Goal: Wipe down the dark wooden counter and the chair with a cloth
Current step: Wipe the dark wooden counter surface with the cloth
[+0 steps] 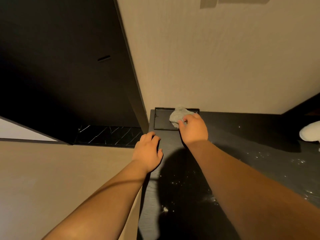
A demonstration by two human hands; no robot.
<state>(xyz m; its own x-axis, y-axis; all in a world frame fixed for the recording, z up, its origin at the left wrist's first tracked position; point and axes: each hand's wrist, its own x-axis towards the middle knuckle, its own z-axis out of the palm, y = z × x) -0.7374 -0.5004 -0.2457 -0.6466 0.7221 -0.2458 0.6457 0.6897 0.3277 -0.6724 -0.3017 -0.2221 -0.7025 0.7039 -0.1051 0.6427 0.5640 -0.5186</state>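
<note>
A dark wooden counter (251,153) runs from the bottom centre to the right, speckled with white crumbs and dust. At its far left corner lies a shallow black tray (160,118) against the wall. A crumpled grey cloth (178,115) sits in that tray, and my right hand (194,130) grips its near edge with the fingers closed on it. My left hand (148,151) rests on the counter's left edge, fingers curled over it and holding nothing. No chair is in view.
A beige wall (225,58) rises right behind the tray. A white rounded object (310,134) stands on the counter at the right edge. To the left are a dark panel, a black marble ledge (107,135) and a pale surface below.
</note>
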